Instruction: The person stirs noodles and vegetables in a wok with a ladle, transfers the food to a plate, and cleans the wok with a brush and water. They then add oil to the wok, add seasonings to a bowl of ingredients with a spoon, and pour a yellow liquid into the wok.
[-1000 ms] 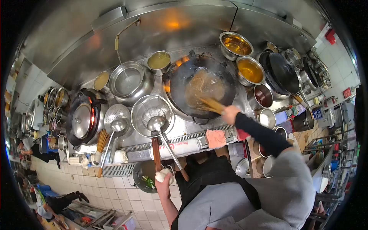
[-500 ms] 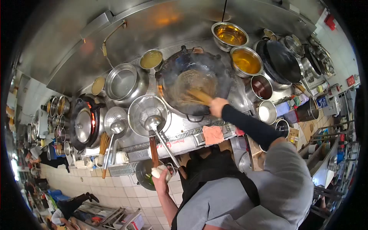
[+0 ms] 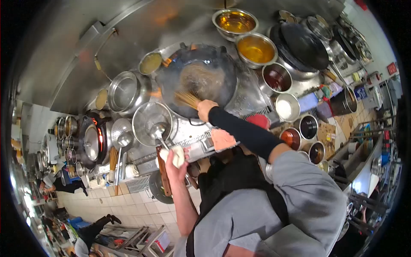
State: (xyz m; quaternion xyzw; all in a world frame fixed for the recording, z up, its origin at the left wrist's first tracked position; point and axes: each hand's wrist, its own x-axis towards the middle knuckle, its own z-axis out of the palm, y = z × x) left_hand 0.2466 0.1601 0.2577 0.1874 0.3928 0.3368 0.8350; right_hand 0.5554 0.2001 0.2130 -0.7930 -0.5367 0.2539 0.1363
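In the upper middle, a large black wok (image 3: 222,92) holds steaming brownish liquid. My right hand (image 3: 207,109), below a dark sleeve, is closed on a bamboo brush (image 3: 187,99), whose bristles reach into the wok's lower left. A folded white cloth (image 3: 177,156) is gripped in my left hand (image 3: 174,165), beside a ladle and a wooden handle (image 3: 164,173). The ladle's bowl (image 3: 158,130) rests in a wire strainer (image 3: 141,118) to the left of the wok. A pink cloth (image 3: 222,139) lies at the counter edge below the wok.
Bowls of yellow liquid (image 3: 257,48) and a pot of dark red sauce (image 3: 276,77) stand right of the wok. Farther left are a steel pot (image 3: 124,92) and a glowing burner with a lidded pan (image 3: 91,143). People are visible at the lower left.
The view has shifted, moving the stove leftward and up. My right hand and the brush have moved to the wok's lower left. My left hand has risen with the white cloth toward the counter edge.
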